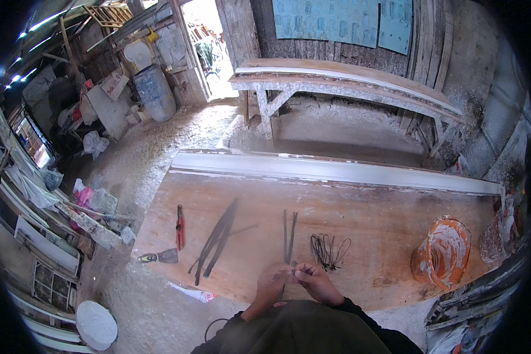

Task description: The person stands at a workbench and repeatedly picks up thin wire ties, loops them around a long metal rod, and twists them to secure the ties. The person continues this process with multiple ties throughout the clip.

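Observation:
Near the front edge of the wooden table, my left hand (272, 282) and my right hand (318, 284) meet fingertip to fingertip, both closed. Between them they grip a thin dark strip (292, 233), whose two long ends stretch away over the tabletop; the exact point of the pinch is too small to make out. Just right of my hands lies a loose bundle of thin dark cords (330, 251). Further left rest several wider dark strips (217, 236). Beyond those are a red-handled tool (180, 229) and a putty knife (158, 256) with a dark blade.
An orange bucket (420, 262) smeared with white stands on the table's right end. A long white moulding (336, 171) runs along the table's far edge (248, 186). Behind is a whitened bench (348, 82). A blue barrel (154, 94) stands by the bright doorway, and a white round container (97, 325) lower left.

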Demonstrator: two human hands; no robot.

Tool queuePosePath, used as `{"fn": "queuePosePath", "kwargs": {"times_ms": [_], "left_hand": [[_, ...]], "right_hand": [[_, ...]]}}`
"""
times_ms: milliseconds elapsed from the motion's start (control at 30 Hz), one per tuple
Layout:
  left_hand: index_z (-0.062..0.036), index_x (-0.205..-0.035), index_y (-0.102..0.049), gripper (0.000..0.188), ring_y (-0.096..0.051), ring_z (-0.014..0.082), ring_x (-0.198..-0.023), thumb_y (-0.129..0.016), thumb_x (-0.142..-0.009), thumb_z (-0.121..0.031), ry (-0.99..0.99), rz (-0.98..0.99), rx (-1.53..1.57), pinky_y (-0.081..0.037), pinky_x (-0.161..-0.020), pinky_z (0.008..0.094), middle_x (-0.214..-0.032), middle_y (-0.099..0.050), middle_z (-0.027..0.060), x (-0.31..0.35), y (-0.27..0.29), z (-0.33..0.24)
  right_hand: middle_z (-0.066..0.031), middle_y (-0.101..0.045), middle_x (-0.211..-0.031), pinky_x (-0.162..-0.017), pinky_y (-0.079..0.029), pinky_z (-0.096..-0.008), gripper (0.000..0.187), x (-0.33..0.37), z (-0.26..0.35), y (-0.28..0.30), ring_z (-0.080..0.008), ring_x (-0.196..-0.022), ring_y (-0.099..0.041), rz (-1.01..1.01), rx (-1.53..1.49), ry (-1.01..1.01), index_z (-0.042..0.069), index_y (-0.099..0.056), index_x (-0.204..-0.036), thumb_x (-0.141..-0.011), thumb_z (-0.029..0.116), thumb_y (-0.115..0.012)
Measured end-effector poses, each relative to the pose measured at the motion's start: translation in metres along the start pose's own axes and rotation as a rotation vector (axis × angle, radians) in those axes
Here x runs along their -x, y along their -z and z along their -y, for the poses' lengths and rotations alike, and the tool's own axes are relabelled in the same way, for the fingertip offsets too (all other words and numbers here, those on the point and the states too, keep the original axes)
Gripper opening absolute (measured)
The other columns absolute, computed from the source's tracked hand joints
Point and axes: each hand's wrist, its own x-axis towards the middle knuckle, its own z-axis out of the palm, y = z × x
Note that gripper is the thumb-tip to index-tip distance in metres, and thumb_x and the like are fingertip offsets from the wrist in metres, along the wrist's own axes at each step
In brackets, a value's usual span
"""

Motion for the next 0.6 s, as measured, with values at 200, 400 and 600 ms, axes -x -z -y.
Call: {"fn": "queuePosePath", "kwargs": {"times_ms": [200,400,600], "left_hand": [[-0.0013,-0.091,-0.062,0.015,-0.055,0.0127,-0.081,-0.06,-0.076,0.001,-0.069,-0.058,-0.034,-0.045,-0.072,0.0241,-0.09,-0.057,0.0071,0.002,0.0,0.013],[0.0002,-0.092,-0.062,0.016,-0.056,0.0115,-0.079,-0.063,-0.078,-0.007,0.026,-0.143,0.191,-0.045,-0.07,0.0243,-0.087,-0.061,0.0061,0.005,-0.003,0.017],[0.0018,-0.093,-0.061,0.02,-0.056,0.0108,-0.077,-0.065,-0.077,-0.01,0.142,-0.121,0.167,-0.045,-0.069,0.0235,-0.084,-0.062,0.0068,0.004,-0.002,0.012]], "right_hand": [[-0.0058,-0.062,-0.088,-0.08,-0.043,-0.0276,0.01,-0.003,-0.006,0.0,-0.0126,-0.083,-0.056,-0.125,0.131,0.093,0.002,-0.06,-0.088,-0.083,0.009,-0.056],[-0.0052,-0.063,-0.088,-0.08,-0.043,-0.0266,0.011,-0.003,-0.003,-0.004,-0.011,-0.084,-0.056,-0.133,0.261,0.126,0.001,-0.061,-0.089,-0.083,0.009,-0.057],[-0.0026,-0.062,-0.086,-0.077,-0.042,-0.0229,0.009,0.0,0.004,-0.007,-0.0084,-0.082,-0.054,-0.166,0.417,0.147,0.002,-0.061,-0.089,-0.082,0.008,-0.058]]}}
